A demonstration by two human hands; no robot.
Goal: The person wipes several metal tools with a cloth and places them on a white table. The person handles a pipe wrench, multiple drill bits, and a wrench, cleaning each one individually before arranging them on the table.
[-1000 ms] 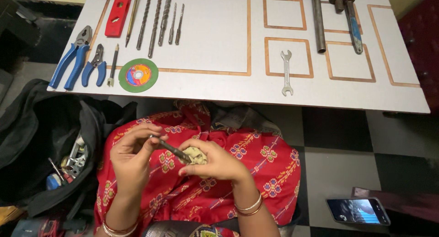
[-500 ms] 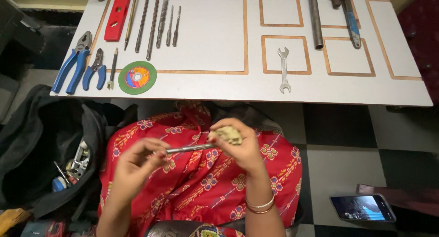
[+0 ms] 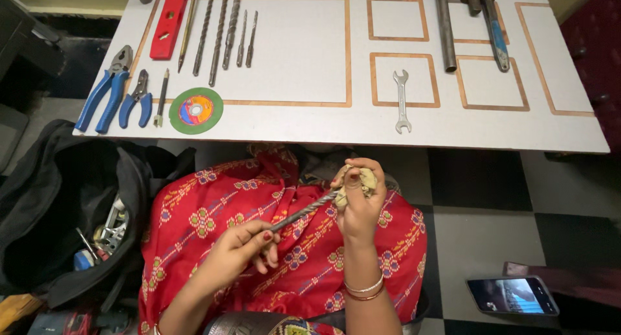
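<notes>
My left hand (image 3: 242, 249) grips the shank end of a long twisted drill bit (image 3: 304, 210) over my lap, which is covered in red patterned cloth. My right hand (image 3: 358, 196) is closed around a crumpled beige rag (image 3: 366, 178) that wraps the bit's far tip. The bit slants up to the right between the two hands, just below the near edge of the white table (image 3: 291, 125).
On the table lie several drill bits (image 3: 223, 31), a red level (image 3: 169, 21), blue pliers (image 3: 103, 92), a green cutting disc (image 3: 196, 110), a spanner (image 3: 402, 99) and pipe wrenches (image 3: 482, 18). An open black tool bag (image 3: 58, 212) sits left; a phone (image 3: 512, 295) lies right on the floor.
Both hands have risen from the lap toward the table edge. My right hand with the rag has slid along the bit to its tip, and the bit now slants upward.
</notes>
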